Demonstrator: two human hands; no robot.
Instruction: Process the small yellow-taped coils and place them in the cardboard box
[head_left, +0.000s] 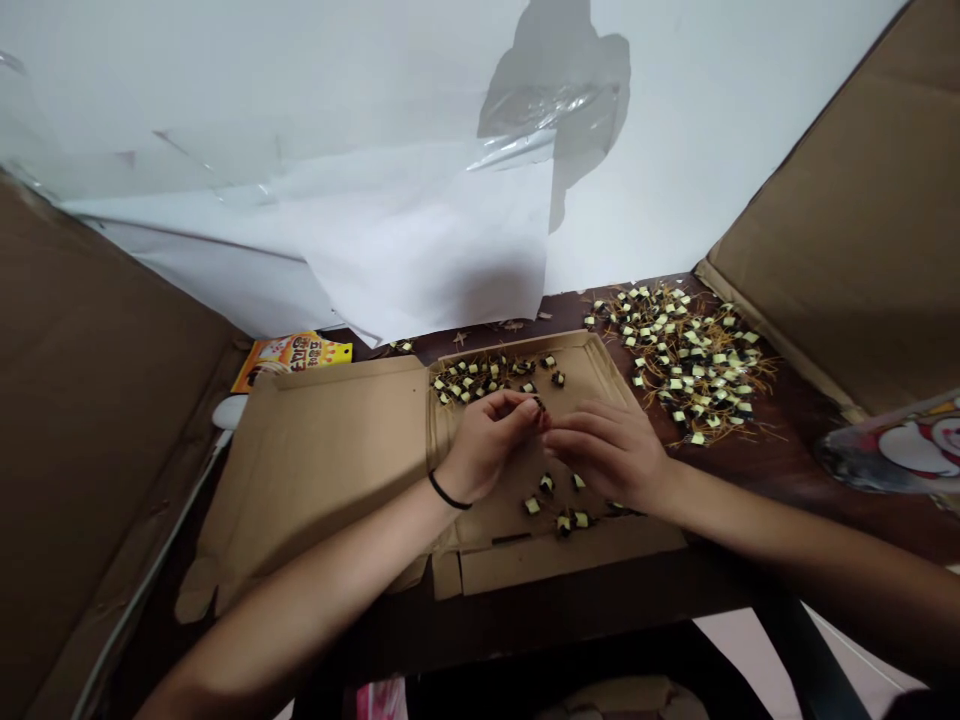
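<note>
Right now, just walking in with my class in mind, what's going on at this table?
A person is working over an open cardboard box. The left hand pinches a small dark piece, too blurred to name; the right hand is beside it, perhaps gripping too. Inside the box lie small black-and-yellow parts, a cluster at the back and a few in front; a bigger pile sits on the dark table to its right.

Bare left hand (487,435), fingers curled, thumb and index tips pinched together; bare right hand (615,450), back upward, fingers reaching inward, fingertips close to the left's, thumb largely hidden. Bare left forearm (337,590) slants up from lower left; bare right forearm (787,550) enters from lower right
</note>
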